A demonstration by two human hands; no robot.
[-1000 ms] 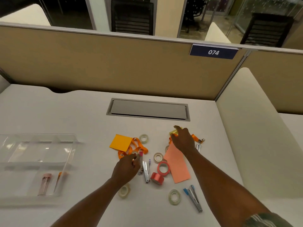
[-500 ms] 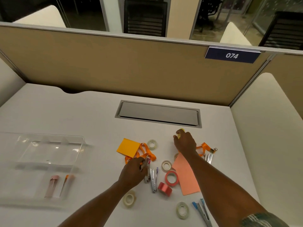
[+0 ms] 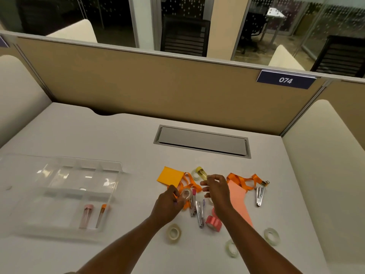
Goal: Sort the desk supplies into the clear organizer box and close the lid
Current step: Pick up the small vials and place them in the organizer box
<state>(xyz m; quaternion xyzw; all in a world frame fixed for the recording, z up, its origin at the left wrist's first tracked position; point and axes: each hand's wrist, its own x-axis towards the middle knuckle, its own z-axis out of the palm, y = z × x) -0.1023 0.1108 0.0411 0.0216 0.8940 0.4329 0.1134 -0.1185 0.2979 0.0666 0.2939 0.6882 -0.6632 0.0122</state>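
The white desk (image 3: 98, 135) carries the clear organizer box (image 3: 65, 204) at its left side, lid not yet closed, with a pink tube (image 3: 87, 214) and an orange tube (image 3: 101, 214) lying side by side in a near compartment, long axes running near to far. The rest of the supplies lie in a loose heap right of centre, among them a pink paper (image 3: 240, 204), staplers (image 3: 199, 213) and a pink tape roll (image 3: 214, 221).

Both hands work over that heap. The left hand (image 3: 167, 204) grips a clear tape roll (image 3: 186, 194) between thumb and fingers. The right hand (image 3: 218, 191) pinches a yellow-capped tube (image 3: 201, 173), its other fingers spread, the tube pointing away and leftward.

The box lies well apart to the left of both hands, and the left hand is nearer. The tube will likely need turning to match its neighbours.
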